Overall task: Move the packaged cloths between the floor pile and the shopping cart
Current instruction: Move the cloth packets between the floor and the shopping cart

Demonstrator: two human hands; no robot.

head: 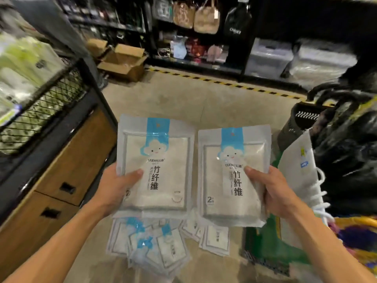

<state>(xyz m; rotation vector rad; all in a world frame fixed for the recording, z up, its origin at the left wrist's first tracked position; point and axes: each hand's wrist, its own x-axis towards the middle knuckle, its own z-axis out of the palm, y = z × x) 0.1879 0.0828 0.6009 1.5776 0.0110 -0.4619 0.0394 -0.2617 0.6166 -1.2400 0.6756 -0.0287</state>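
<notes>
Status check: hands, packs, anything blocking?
Left hand grips one pack. Right hand grips a stack. Floor pile below. Nothing blocking.

Two cloth packs (pixel 157 166) (pixel 232 176) held upright, side by side.
White pouches, blue cloud label; floor pile (pixel 163 244) scattered flat below.

Dim indoor light, darkest along the back shelves (pixel 204 27) at the top, while the concrete floor (pixel 183 94) in the middle is evenly lit with only soft shadows. The two held packets (pixel 155 166) are the sharpest thing in view, with mild glare on their plastic near the top. Heavy motion blur on the left rack (pixel 30 78), the bags at the right edge (pixel 346 150) and the floor pile (pixel 159 246); wide-angle bending curves the rack and the striped floor tape (pixel 224 82).
</notes>
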